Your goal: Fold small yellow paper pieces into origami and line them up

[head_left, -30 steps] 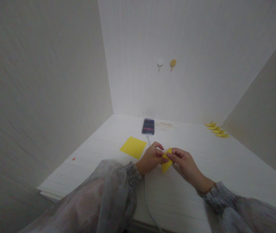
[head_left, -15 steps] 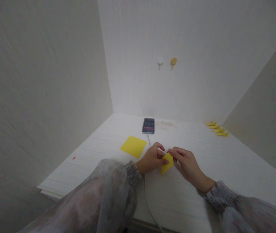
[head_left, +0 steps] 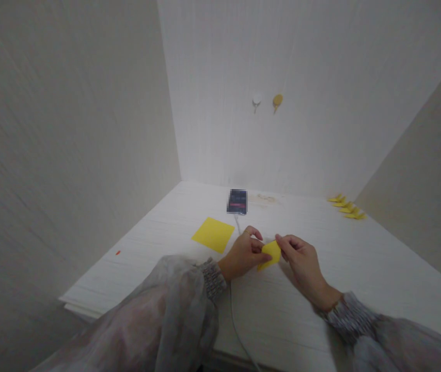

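Between my hands is a small folded piece of yellow paper (head_left: pixel 273 250), held just above the white table. My left hand (head_left: pixel 247 253) pinches its left side, thumb on the near face and fingers behind. At its upper right corner, my right hand (head_left: pixel 300 258) grips the edge between thumb and forefinger. A flat square sheet of yellow paper (head_left: pixel 213 234) lies on the table left of my left hand. How the folded layers run behind my fingers is hidden.
Several folded yellow paper figures (head_left: pixel 346 207) stand in a row at the back right. A phone-like dark device (head_left: pixel 237 201), blurred out, sits at the back with a white cable (head_left: pixel 233 315) running forward. Two hooks (head_left: pixel 277 100) are on the wall. A small red scrap (head_left: pixel 118 252) lies left.
The folded paper has turned and its upper corner has shifted right with my right hand. My left hand keeps nearly the same place.
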`<act>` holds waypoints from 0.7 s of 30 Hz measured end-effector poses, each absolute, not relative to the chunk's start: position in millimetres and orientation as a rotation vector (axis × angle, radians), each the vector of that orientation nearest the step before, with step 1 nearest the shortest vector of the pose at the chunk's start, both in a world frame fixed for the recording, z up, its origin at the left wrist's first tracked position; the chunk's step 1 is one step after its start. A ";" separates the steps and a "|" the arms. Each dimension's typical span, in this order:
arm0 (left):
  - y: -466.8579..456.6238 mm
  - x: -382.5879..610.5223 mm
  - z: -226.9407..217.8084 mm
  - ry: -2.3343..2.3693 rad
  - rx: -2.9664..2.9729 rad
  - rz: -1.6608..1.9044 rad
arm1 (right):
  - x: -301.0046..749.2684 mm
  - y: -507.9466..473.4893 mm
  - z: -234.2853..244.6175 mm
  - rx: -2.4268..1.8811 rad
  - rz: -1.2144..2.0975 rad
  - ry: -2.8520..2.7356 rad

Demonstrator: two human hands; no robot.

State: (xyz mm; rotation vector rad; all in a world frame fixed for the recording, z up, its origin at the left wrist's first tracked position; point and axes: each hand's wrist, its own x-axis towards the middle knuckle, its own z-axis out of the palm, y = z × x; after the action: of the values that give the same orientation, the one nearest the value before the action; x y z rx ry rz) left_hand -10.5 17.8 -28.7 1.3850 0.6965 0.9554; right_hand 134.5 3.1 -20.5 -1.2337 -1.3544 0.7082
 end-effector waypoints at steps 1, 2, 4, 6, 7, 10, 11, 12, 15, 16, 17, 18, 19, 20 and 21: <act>18.1 -10.6 -29.2 0.702 1.376 0.967 | 134.5 3.1 -20.5 -1.242 0.722 -1.344; 18.4 -10.8 -29.8 0.708 1.371 0.976 | 134.5 3.1 -20.6 -1.248 0.748 -1.332; 19.0 -11.1 -30.9 0.717 1.361 0.994 | 134.6 2.9 -21.0 -1.244 0.785 -1.314; 19.2 -11.3 -31.8 0.722 1.348 1.006 | 134.4 2.7 -21.6 -1.226 0.808 -1.314; 19.1 -11.4 -32.1 0.714 1.336 1.009 | 134.2 2.4 -21.8 -1.219 0.818 -1.315; 18.9 -11.0 -31.4 0.637 1.279 1.011 | 133.1 1.3 -21.9 -1.218 0.825 -1.328; 18.9 -10.9 -30.6 0.608 1.260 1.012 | 132.8 0.9 -21.8 -1.225 0.824 -1.329; 18.8 -10.7 -29.7 0.585 1.242 1.012 | 132.5 0.5 -21.9 -1.230 0.824 -1.328; 18.1 -9.8 -26.5 0.571 1.195 1.004 | 132.5 0.2 -22.7 -1.229 0.833 -1.315; 17.7 -9.6 -25.6 0.582 1.183 1.001 | 132.6 0.4 -23.1 -1.224 0.836 -1.309; 17.1 -9.3 -25.0 0.600 1.179 0.999 | 132.8 0.6 -23.4 -1.218 0.837 -1.305; 16.6 -9.1 -24.6 0.625 1.189 0.995 | 132.8 0.8 -23.5 -1.213 0.839 -1.302; 16.0 -9.0 -24.4 0.651 1.209 0.988 | 132.9 0.9 -23.5 -1.209 0.841 -1.301; 15.5 -8.9 -24.5 0.676 1.235 0.978 | 132.8 0.9 -23.4 -1.205 0.844 -1.301; 15.1 -8.9 -24.7 0.693 1.262 0.965 | 132.8 0.8 -23.2 -1.202 0.847 -1.303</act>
State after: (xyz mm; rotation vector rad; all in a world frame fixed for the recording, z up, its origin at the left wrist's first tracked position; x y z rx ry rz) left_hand -8.9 15.1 -24.7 1.2618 0.6930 0.9645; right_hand 132.8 0.8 -23.2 -1.2015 -1.3029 0.8466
